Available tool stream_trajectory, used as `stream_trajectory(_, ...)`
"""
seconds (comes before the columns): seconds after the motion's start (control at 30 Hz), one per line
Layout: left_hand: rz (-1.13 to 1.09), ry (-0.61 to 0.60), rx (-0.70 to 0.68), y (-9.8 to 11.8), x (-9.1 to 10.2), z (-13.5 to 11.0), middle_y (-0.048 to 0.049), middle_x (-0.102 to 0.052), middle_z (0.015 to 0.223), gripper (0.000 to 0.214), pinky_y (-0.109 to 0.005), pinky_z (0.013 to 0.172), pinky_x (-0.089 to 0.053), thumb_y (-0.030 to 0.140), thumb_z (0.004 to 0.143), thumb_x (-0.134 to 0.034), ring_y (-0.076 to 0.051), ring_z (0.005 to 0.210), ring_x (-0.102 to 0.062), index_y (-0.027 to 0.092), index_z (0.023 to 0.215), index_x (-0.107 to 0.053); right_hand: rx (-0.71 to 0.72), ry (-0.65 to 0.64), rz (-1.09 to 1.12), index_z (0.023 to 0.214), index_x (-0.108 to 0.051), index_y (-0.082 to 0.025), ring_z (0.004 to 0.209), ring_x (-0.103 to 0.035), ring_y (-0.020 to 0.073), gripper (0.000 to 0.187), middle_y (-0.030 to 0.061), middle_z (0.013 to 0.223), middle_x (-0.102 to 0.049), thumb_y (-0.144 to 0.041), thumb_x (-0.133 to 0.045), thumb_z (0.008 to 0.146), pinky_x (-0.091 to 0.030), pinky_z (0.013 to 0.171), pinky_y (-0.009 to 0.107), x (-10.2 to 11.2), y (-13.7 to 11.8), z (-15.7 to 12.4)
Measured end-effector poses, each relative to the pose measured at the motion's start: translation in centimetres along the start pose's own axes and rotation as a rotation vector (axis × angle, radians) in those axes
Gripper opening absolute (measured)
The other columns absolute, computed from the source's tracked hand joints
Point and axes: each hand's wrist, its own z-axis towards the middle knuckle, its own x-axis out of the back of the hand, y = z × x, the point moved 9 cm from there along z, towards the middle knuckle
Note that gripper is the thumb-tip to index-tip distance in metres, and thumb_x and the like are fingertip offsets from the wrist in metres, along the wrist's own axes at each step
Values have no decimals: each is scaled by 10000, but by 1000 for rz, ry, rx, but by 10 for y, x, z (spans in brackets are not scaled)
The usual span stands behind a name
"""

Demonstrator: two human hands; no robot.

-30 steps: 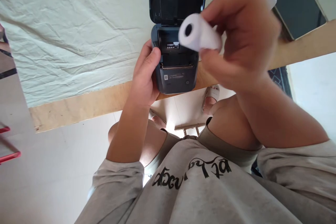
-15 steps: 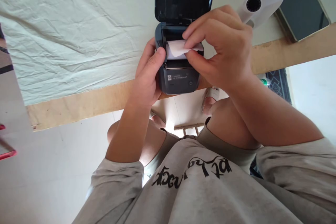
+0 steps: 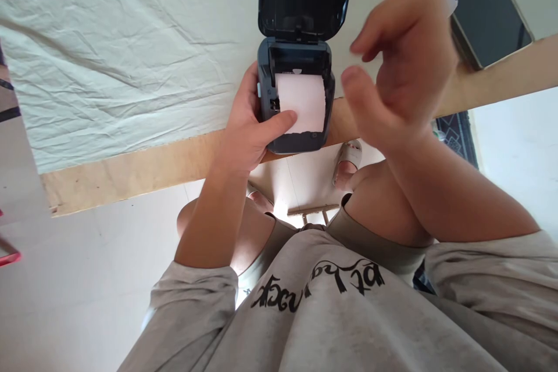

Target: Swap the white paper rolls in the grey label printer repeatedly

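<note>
A small dark label printer (image 3: pixel 297 142) is held over the table's near edge, its black lid (image 3: pixel 300 0) swung up and back. White paper (image 3: pixel 307 96) from inside it lies out over the front of the body. My left hand (image 3: pixel 253 119) grips the printer's left side, the thumb pressing on the paper. My right hand (image 3: pixel 405 64) is in the air to the right, somewhat blurred, fingers curled and thumb apart, holding nothing I can see. Behind it a bit of a white roll (image 3: pixel 451 4) shows; the rest is hidden.
A dark phone-like slab (image 3: pixel 488 11) lies at the table's right. A wrinkled pale cloth (image 3: pixel 131 58) covers the table, with a bare wooden edge (image 3: pixel 131 174) in front. Below are my legs, a wooden stool bar (image 3: pixel 314 209) and a patterned dark mat (image 3: pixel 457 136).
My right hand has let go of the paper and moved right and up. The paper now lies forward over the printer's front, and my left thumb has shifted onto it.
</note>
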Motion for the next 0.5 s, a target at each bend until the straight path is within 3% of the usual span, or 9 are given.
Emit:
stream_trajectory(0.07, 4, 1, 27, -1, -1, -1, -10, -624, 950, 498, -353, 820, -474, 110, 609, -695, -258, 1005, -565, 282, 1050, -543, -99, 98, 12, 982, -442, -218, 925, -512, 145, 314, 54, 1008, -501, -269, -450, 672, -416, 684, 281, 9, 10, 1)
stream_trajectory(0.17, 11, -3, 15, 0, -1, 0, -22, -617, 924, 519, -334, 759, -490, 101, 593, -701, -249, 935, -575, 270, 1055, -536, -139, 49, 160, 1150, -341, -254, 1125, -467, 138, 495, 17, 1202, -421, -243, -415, 660, -420, 797, 281, 5, 15, 1)
stream_trajectory(0.23, 41, -17, -4, 1, 0, 1, -23, -604, 914, 515, -325, 723, -500, 115, 597, -698, -230, 882, -574, 264, 1058, -526, -183, 35, 265, 1147, -352, -310, 1066, -511, 125, 444, -23, 1193, -417, -227, -387, 712, -424, 816, 291, 3, 19, 0)
stream_trajectory(0.33, 120, -78, -37, 1, -1, 3, -13, -582, 920, 551, -322, 702, -520, 163, 595, -707, -196, 841, -561, 252, 1092, -486, -253, 118, 361, 1065, -432, -321, 945, -539, 119, 353, -21, 1122, -423, -207, -403, 732, -452, 807, 288, 7, 29, -3)
stream_trajectory(0.5, 149, -144, -75, -1, -2, 5, -14, -560, 955, 577, -320, 700, -533, 174, 632, -686, -166, 833, -552, 239, 1145, -431, -281, 18, 566, 1113, -396, -306, 1227, -404, 131, 376, -16, 1203, -439, -248, -411, 742, -390, 1009, 292, -12, 38, 0)
